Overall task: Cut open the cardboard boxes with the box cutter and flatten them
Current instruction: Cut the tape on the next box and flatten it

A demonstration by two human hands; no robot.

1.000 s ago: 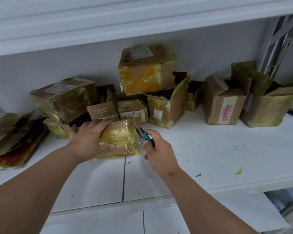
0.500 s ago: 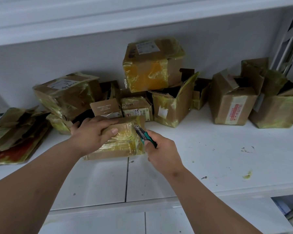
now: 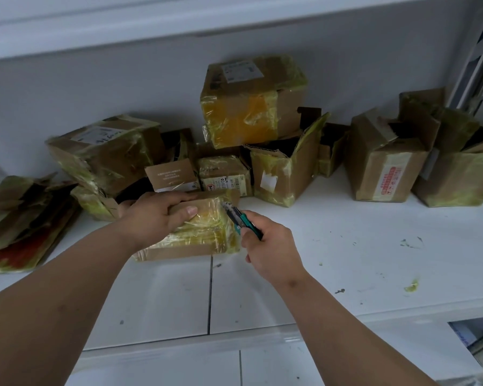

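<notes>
A small cardboard box (image 3: 204,235) wrapped in yellow tape lies on the white shelf (image 3: 346,260) in front of me. My left hand (image 3: 154,215) grips its top left, thumb on the near face and fingers over the top edge. My right hand (image 3: 268,243) holds a green box cutter (image 3: 241,220), whose blade touches the box's upper right corner.
Several taped and opened cardboard boxes (image 3: 251,104) are piled along the back wall, two more (image 3: 385,160) at the right. Flattened cardboard (image 3: 20,218) is stacked at the far left. Tape scraps (image 3: 411,285) dot the shelf on the right. Another shelf runs overhead.
The box has been tipped so its taped face leans toward me. My left hand shifted up onto its top edge. The cutter stays at the box's right corner.
</notes>
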